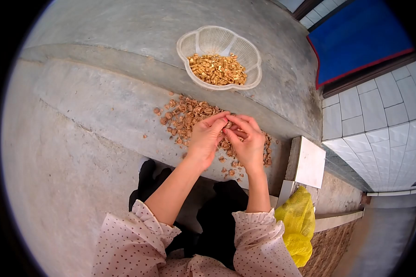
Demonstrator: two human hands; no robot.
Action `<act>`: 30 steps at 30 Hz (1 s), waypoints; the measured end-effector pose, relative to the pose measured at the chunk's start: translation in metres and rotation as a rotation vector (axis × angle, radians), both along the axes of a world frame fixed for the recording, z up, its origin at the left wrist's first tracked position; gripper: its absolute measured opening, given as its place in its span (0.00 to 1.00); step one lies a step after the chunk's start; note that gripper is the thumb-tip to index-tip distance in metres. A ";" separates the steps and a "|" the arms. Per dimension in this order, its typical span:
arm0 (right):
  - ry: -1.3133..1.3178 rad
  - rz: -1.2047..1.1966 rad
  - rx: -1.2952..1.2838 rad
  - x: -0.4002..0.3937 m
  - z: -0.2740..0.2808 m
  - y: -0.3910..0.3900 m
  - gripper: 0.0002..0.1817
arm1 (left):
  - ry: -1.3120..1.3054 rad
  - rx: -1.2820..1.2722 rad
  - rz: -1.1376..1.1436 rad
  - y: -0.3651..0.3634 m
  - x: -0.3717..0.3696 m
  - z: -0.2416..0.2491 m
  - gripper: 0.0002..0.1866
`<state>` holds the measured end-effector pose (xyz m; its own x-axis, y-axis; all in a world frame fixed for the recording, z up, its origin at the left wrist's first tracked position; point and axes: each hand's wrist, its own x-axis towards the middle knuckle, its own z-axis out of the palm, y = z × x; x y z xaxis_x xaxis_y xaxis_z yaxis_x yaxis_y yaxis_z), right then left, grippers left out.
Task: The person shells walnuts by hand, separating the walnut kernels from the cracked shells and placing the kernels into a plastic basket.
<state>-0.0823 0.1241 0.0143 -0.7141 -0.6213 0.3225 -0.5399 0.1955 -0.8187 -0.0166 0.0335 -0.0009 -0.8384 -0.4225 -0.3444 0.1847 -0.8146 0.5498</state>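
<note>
Both hands meet above a heap of broken walnut shells on the concrete step. My left hand is closed, its thumb and fingers pinching a small brown walnut piece. From the other side, my right hand grips the same piece with thumb and fingertips. Fingers cover most of it. Beyond the hands, on the higher concrete level, a pale scalloped mesh basket holds many golden walnut kernels.
A yellow mesh bag lies at the right beside a white tiled block. Dark-clad legs are below the hands. A tiled wall and a blue curtain with a red edge stand at the upper right.
</note>
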 end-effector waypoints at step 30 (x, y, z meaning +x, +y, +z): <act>-0.492 0.001 -0.153 -0.003 -0.005 0.005 0.15 | -0.018 0.164 0.064 -0.001 -0.001 -0.005 0.11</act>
<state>-0.0855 0.1289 0.0092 -0.8036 -0.5941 0.0359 -0.0837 0.0532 -0.9951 -0.0175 0.0321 -0.0054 -0.8044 -0.4119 -0.4280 0.2305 -0.8805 0.4142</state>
